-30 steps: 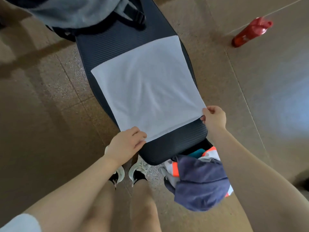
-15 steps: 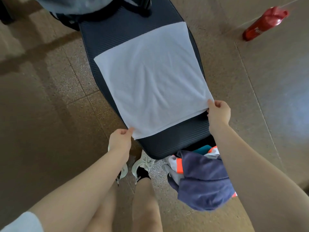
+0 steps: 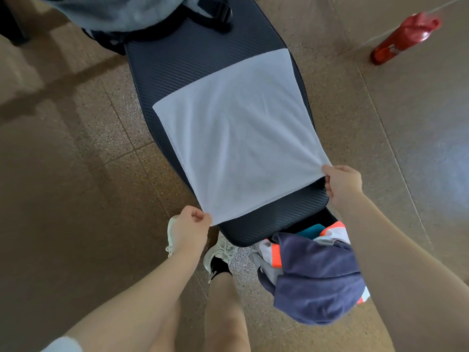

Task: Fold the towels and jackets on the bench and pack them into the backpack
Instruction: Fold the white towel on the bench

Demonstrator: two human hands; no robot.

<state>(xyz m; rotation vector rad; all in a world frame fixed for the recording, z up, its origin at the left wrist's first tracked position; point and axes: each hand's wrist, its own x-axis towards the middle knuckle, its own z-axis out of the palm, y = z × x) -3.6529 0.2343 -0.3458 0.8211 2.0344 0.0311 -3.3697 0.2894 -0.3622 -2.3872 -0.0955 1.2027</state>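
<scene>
A white towel (image 3: 236, 138) lies flat on the dark ribbed bench (image 3: 193, 57), folded to a near square. My left hand (image 3: 189, 231) pinches its near left corner just off the bench's edge. My right hand (image 3: 342, 184) pinches the near right corner, lifted slightly off the pad. A grey backpack (image 3: 121, 13) with black straps sits at the bench's far end, partly out of frame. A bundle of clothes (image 3: 312, 278), navy with orange and white parts, hangs at the bench's near end under my right forearm.
A red bottle (image 3: 403, 38) lies on the tiled floor at the far right. My feet in white sneakers (image 3: 223, 252) stand at the bench's near left side. A dark post (image 3: 12, 19) shows at the top left.
My left hand slid from the towel's near edge to its near left corner and now pinches it. Both hands keep the near corners and the towel is pulled flatter.
</scene>
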